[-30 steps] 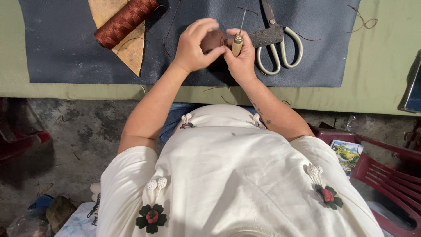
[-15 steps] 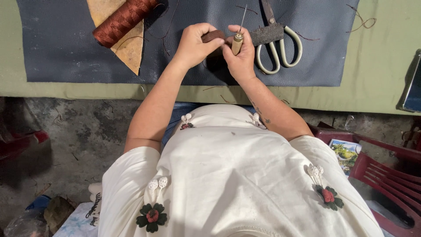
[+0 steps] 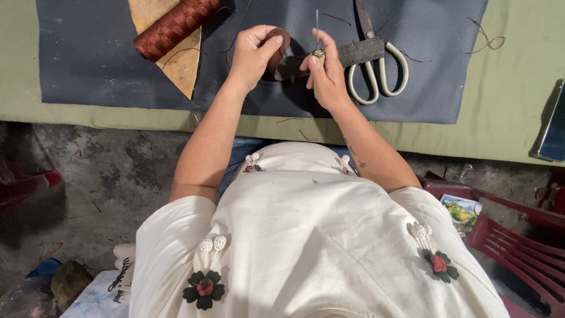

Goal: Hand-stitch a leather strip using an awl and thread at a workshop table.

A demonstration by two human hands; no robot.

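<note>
Near the top centre of the frame, the left hand (image 3: 254,54) gripped a small brown leather piece (image 3: 281,52) just left of the right hand (image 3: 325,75), which clasped an awl (image 3: 318,41) pointing upward beside the scissors (image 3: 376,65).

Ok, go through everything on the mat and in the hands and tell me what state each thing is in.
left hand: closed on a brown leather piece
right hand: gripping an awl, needle pointing up
scissors: lying flat on the dark mat, blades shut
thread spool: on its side, wound full
tan leather piece: flat under the spool
</note>
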